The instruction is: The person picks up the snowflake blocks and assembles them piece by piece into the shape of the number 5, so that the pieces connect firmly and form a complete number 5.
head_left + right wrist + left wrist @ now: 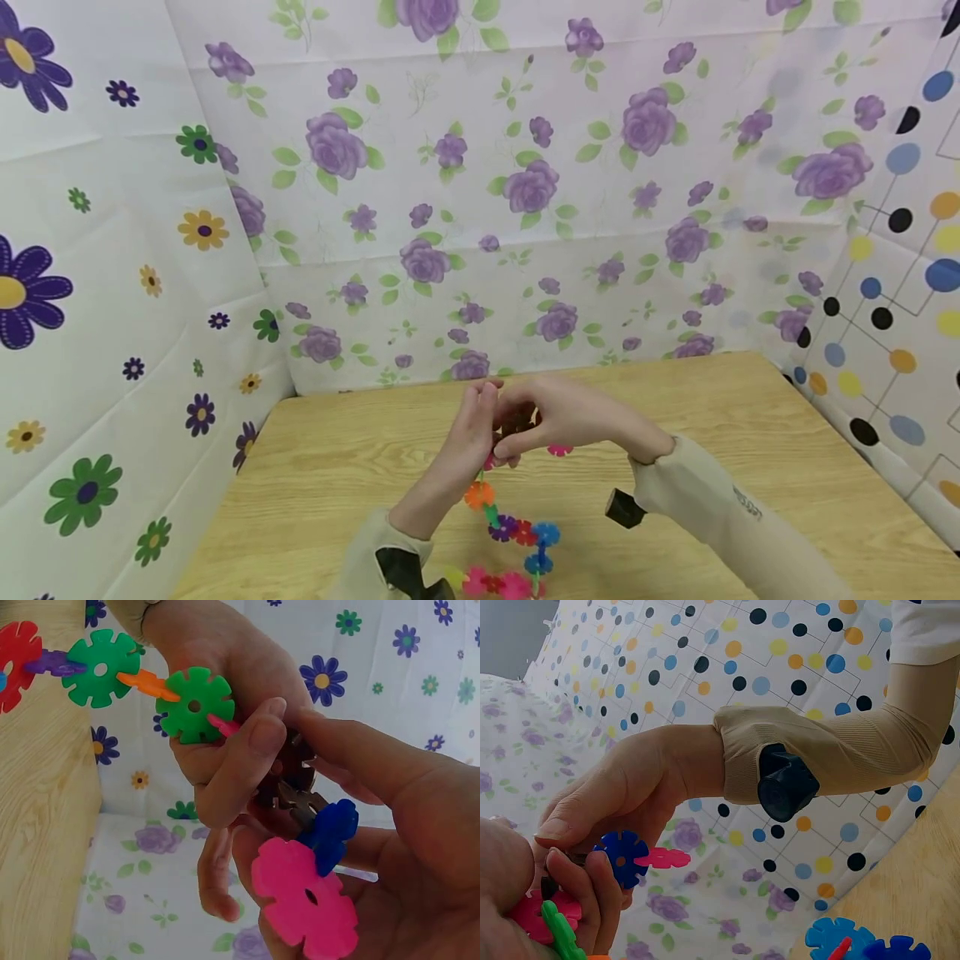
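Note:
Both hands meet above the table over a chain of interlocking plastic snowflake discs. My left hand (pixel 467 429) pinches the chain near a dark brown disc (pixel 289 776), beside a green disc (pixel 184 720). From the other side, my right hand (pixel 566 412) grips the brown pieces between thumb and fingers. Past them, a blue disc (pixel 330 834) and a pink disc (pixel 306 896) stick out along the right palm. Below the left hand the chain runs down through an orange disc (pixel 480 496) to blue discs (pixel 546 533). The fingers partly hide the brown pieces.
The lower chain, with pink discs (pixel 516 585), is at the near edge of the wooden table (pixel 337 467). Flowered cloth (pixel 480 208) stands behind it, with dotted cloth (pixel 885 367) to the right. Each sleeve carries a black wrist device (pixel 625 508).

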Tool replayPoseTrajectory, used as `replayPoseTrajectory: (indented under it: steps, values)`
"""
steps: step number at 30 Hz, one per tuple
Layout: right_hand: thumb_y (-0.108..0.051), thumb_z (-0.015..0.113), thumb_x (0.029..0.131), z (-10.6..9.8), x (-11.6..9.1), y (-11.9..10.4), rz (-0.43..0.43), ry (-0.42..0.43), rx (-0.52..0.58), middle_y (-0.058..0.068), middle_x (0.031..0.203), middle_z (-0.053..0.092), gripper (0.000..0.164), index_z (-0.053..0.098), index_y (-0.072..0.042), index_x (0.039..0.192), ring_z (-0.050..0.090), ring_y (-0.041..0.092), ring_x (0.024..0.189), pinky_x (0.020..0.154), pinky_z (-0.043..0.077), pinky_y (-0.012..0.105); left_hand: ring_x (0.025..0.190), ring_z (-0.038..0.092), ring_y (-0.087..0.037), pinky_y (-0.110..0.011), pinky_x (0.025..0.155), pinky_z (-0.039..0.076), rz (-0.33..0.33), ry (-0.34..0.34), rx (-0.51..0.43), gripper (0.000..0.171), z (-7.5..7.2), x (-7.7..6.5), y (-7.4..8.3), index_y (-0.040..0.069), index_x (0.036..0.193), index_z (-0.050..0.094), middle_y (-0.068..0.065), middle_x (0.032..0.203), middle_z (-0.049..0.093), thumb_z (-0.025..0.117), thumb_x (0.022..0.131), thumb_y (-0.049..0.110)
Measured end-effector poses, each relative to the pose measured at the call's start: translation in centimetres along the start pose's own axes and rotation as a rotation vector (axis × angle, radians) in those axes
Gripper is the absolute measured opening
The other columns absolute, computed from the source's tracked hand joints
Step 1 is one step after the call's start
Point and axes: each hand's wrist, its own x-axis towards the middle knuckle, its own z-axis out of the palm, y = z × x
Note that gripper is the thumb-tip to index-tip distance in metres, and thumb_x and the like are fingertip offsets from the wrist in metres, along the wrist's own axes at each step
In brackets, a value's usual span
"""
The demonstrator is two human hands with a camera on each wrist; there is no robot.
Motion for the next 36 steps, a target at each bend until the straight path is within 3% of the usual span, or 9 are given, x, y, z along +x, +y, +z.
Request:
replayPoseTrajectory:
  steps: [8,12,21,26,29,36]
  values:
    - [-0.028,0.065,0.093,0.5,0.7,0.3,0.023,-0.122,0.035,-0.005,0.078,0.069,0.012,0.069,-0.017,0.093,0.062,0.005,0.062,0.062,0.055,0.022,0.05,0.05,-0.012,-0.024,0.053,0.046,-0.082,-0.039,-0.027,0.061,0.1,0.5,-0.2,0.009,0.131,0.022,0.0,0.062,0.052,0.009,0.099,0.059]
    - [-0.024,0.06,0.097,0.6,0.9,0.6,0.039,-0.196,0.078,-0.002,0.08,0.07,0.015,0.068,-0.012,0.098,0.063,0.005,0.065,0.064,0.055,0.024,0.046,0.047,-0.011,-0.024,0.052,0.046,-0.134,-0.064,-0.027,0.067,0.1,0.7,-0.4,0.008,0.127,0.022,0.001,0.061,0.054,0.003,0.096,0.064]
    - [-0.007,0.059,0.095,0.1,0.6,1.9,0.067,-0.253,0.362,0.016,0.103,0.068,0.021,0.061,-0.003,0.116,0.069,0.024,0.087,0.08,0.058,0.033,0.041,0.045,-0.009,-0.022,0.045,0.049,-0.192,-0.07,-0.03,0.073,0.2,1.0,-0.5,0.008,0.12,0.033,-0.002,0.065,0.056,0.0,0.093,0.068]
    - [-0.009,0.061,0.094,0.3,0.6,2.2,0.04,-0.241,0.336,0.015,0.096,0.072,0.015,0.068,-0.003,0.106,0.07,0.023,0.081,0.077,0.059,0.038,0.041,0.046,-0.01,-0.021,0.043,0.047,-0.216,-0.055,0.009,0.076,0.4,1.1,-0.6,0.008,0.12,0.031,-0.002,0.063,0.057,0.002,0.091,0.071]
    - [-0.013,0.062,0.094,0.9,0.7,2.3,0.072,-0.202,0.283,0.009,0.087,0.073,0.012,0.071,-0.006,0.099,0.069,0.016,0.074,0.072,0.059,0.032,0.042,0.048,-0.01,-0.022,0.044,0.047,-0.222,-0.043,0.022,0.076,0.4,1.2,-0.8,0.008,0.121,0.03,-0.002,0.063,0.058,0.002,0.091,0.072]
    - [-0.015,0.062,0.094,2.9,0.9,2.2,0.193,-0.013,0.193,0.001,0.074,0.07,0.012,0.072,-0.01,0.089,0.06,0.012,0.058,0.058,0.052,0.023,0.045,0.053,-0.01,-0.024,0.049,0.051,-0.228,-0.087,-0.009,0.076,0.3,1.6,-1.0,0.007,0.107,0.039,-0.001,0.067,0.061,0.001,0.092,0.07]
